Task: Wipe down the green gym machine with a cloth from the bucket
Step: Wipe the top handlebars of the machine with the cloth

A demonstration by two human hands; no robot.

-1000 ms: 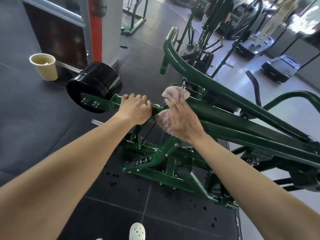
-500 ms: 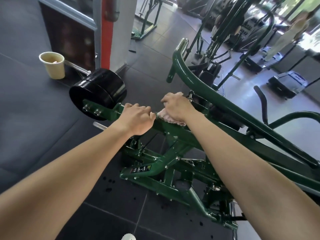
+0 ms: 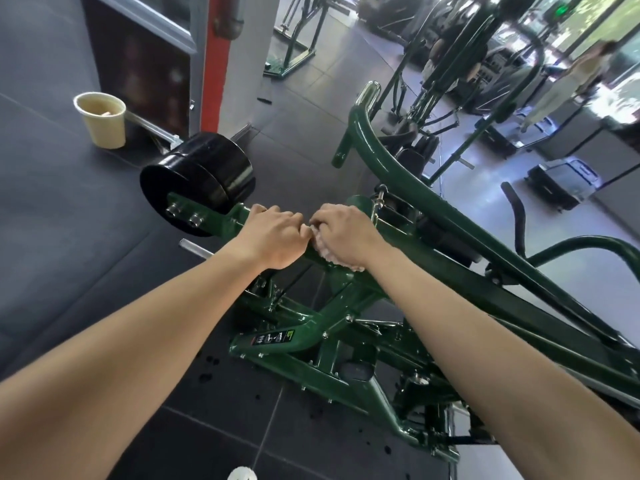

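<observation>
The green gym machine (image 3: pixel 457 285) runs from mid-left to the right edge, with a black weight plate (image 3: pixel 194 178) on its left arm. My left hand (image 3: pixel 273 237) grips the green bar just right of the plate. Beside it, touching, my right hand (image 3: pixel 346 233) presses a pale pink cloth (image 3: pixel 329 256) down on the same bar; only the cloth's lower edge shows under the palm. A cream bucket (image 3: pixel 104 123) stands on the dark floor at the upper left.
A red and grey pillar (image 3: pixel 221 64) rises behind the plate. More green and black machines (image 3: pixel 450 64) fill the back right, where a person (image 3: pixel 568 84) stands. Water drops spot the dark floor tiles (image 3: pixel 214 362) below the frame. A white shoe tip (image 3: pixel 242 474) shows at the bottom.
My right hand has slid the cloth left along the bar until it touches my left hand, and now covers most of the cloth. The left hand keeps its grip.
</observation>
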